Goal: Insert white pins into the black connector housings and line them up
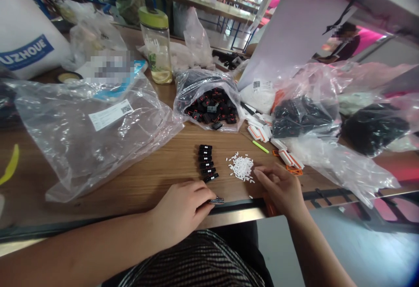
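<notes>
My left hand (183, 208) is closed near the table's front edge, thumb and fingers pinching a small black connector housing (216, 200) with a row of holes facing up. Just beyond it, several black connector housings (205, 158) lie in a curved column, each with white spots on top. To their right is a pile of tiny white plugs (242, 167), a few scattered around it. At the pile's right edge is my right hand (281, 186), thumb and fingertips drawn together; whether a plug is between them cannot be made out.
An open clear bag of black housings (212, 108) stands behind the column. A large clear plastic bag (75, 134) lies left, with a green-lidded bottle (157, 47) behind. White and orange parts (290, 158), a yellow-green stick (261, 146) and filled bags (307, 112) sit right.
</notes>
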### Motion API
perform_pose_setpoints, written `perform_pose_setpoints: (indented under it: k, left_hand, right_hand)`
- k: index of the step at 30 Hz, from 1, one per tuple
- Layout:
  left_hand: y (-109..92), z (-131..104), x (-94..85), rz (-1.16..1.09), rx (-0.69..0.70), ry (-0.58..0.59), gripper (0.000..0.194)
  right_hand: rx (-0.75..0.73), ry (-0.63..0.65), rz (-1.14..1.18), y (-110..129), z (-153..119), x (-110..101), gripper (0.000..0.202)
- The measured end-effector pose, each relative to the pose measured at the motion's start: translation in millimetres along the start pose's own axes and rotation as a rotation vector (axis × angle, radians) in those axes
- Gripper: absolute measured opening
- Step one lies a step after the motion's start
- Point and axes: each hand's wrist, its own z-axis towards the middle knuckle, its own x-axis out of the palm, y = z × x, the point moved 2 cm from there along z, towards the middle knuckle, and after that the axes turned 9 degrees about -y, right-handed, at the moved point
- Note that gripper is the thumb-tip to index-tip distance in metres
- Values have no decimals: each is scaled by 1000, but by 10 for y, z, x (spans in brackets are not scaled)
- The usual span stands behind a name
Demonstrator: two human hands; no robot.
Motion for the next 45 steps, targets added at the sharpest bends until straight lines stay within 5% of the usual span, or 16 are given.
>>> perform_pose_setpoints:
  k: [8,18,21,29,39,45]
  left_hand:
    - [-53,20,-59,-26,-28,43,10]
    - [-65,51,-61,-159,-121,66,15]
    - [-81,45,-61,-179,-68,83,25]
    - [-50,14,-68,-125,-1,35,7]
    - [-26,70,-84,-268,-138,35,10]
    - [-29,51,-68,-135,-76,38,5]
  right_hand:
    - [-227,399,72,724,-321,152,15]
    - [73,359,249,592,-519,310,17]
    - [48,273,308,662,-588,371,14]
    - [-301,32,207,904,-640,429,8]
    - [-3,35,380,759,-469,384,9]
    - [-87,142,298,655,-468,298,9]
